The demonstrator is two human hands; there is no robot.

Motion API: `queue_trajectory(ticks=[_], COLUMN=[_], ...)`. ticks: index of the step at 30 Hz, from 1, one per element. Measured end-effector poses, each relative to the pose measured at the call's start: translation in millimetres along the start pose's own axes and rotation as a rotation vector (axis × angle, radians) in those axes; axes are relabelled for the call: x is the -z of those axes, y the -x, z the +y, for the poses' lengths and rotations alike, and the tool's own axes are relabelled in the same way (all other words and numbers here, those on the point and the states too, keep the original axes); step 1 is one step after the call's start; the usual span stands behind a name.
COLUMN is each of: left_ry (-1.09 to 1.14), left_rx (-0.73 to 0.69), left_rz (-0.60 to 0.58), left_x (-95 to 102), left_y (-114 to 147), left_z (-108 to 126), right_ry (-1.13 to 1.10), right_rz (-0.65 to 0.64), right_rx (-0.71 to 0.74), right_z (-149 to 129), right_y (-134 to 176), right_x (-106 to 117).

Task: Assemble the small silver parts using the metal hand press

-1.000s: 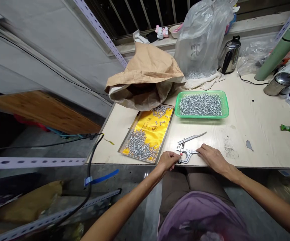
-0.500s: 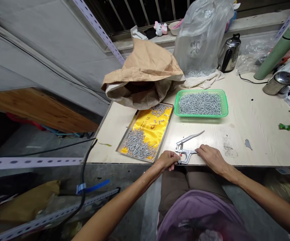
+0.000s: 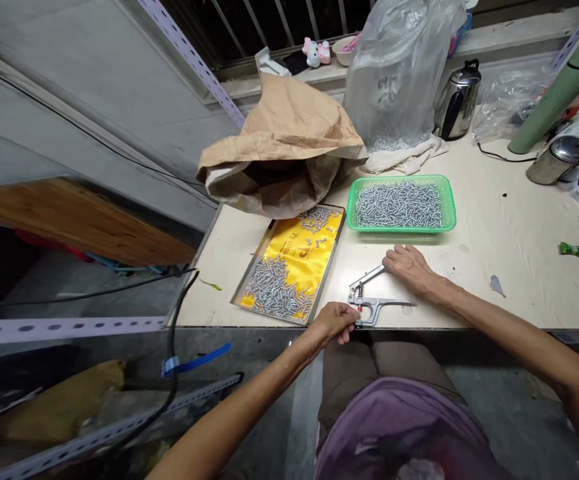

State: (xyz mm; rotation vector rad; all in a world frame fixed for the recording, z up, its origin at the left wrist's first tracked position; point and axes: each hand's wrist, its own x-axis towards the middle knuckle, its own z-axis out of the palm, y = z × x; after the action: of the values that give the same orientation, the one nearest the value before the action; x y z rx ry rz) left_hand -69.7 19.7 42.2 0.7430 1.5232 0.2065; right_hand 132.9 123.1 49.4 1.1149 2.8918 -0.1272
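Note:
Grey metal snap pliers (image 3: 375,303) lie near the table's front edge, their two handles spread apart. At the jaw end, my left hand (image 3: 338,321) is closed in a pinch; whatever sits between its fingertips is too small to make out. My right hand (image 3: 409,270) is closed over the end of the upper handle, while the lower handle points bare to the right. Left of the pliers is a shallow tray (image 3: 322,293) with a yellow cloth and many small silvery metal pieces (image 3: 272,287). Beyond my right hand stands a green plastic basket (image 3: 400,231) full of similar pieces.
An open brown paper bag (image 3: 289,140) slumps behind the tray. Further back are a clear plastic bag (image 3: 394,80), a white cloth (image 3: 404,157) and a steel kettle (image 3: 459,103). On the right are a green flask (image 3: 552,103), a steel cup (image 3: 558,161) and green-wrapped sweets (image 3: 572,249).
My right hand has moved up from the lower handle of the snap pliers to the upper one. My left hand stays at the jaw end.

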Motion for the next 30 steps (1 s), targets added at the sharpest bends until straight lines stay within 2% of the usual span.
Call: queue_trajectory(ticks=[6,10,14,18,23,30], left_ry=[-0.013,0.001,0.004,0.006,0.015,-0.001], left_rx=[0.014,0.014,0.013,0.021,0.029,-0.006], left_rz=[0.008,0.021,0.013,0.02,0.039,0.024], left_x=[-2.3,-2.4,-1.8,-2.9,-4.0,-3.4], left_y=[4,2,1,3,4,3], left_z=[3,1,1,4,5,4], right_ry=[0.058,-0.008,-0.124,-0.167,-0.183,-0.208], right_rz=[0.059,0.003,-0.037,-0.062,-0.031,-0.036], right_rx=[0.053,0.024,0.105,0.154,0.142,0.086], right_z=[3,2,8,12,11,2], right_y=[-4,1,15,29,33,33], right_x=[0,1,2,-6,-13,-1])
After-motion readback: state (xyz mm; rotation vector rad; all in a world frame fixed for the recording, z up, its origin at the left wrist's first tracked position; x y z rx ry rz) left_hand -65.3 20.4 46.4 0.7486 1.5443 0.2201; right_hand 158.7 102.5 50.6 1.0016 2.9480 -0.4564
